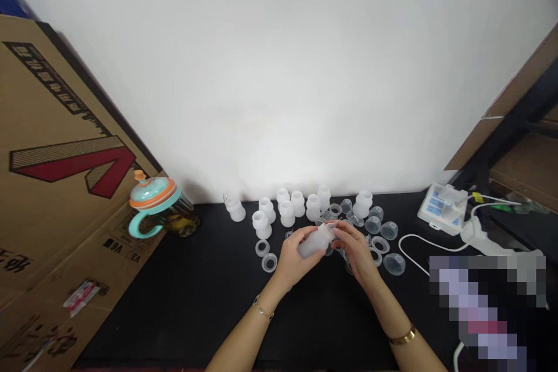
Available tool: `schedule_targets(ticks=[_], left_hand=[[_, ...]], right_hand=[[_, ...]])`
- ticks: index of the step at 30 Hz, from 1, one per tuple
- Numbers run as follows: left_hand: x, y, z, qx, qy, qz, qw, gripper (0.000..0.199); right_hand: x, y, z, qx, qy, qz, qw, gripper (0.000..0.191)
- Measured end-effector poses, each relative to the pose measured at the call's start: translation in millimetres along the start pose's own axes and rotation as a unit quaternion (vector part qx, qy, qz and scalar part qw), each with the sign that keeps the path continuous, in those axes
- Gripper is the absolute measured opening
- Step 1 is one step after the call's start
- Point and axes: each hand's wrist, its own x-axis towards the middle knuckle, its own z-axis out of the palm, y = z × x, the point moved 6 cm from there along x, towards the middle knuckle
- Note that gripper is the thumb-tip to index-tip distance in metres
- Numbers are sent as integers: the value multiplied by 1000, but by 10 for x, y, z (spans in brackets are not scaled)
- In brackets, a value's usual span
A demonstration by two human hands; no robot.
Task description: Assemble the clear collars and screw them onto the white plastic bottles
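Note:
My left hand [296, 258] is wrapped round a translucent white bottle [314, 242], tilted with its neck toward the right. My right hand [355, 247] has its fingers closed at the neck of that bottle, on a clear piece that is too small to make out. Behind my hands stand several white bottles [286, 213]. One bottle at the left end [235, 209] has a clear part on top. Two translucent rings [269, 263] lie left of my hands. Several clear caps [389, 231] and rings [381, 244] lie to the right, partly hidden by my right hand.
A teal and orange lidded jug [152, 195] stands at the left beside a large cardboard box [56, 145]. At the right are a white-and-blue case [440, 209], a white cable [412, 236] and a pixelated area. A white wall [279, 70] rises behind the black table [209, 302].

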Motion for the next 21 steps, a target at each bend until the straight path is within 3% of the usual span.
schedule_targets(ticks=[21], left_hand=[[-8,-11,1,43,18,42,998,46]], right_hand=[[25,54,-34,-8,7,-2,1000,33]])
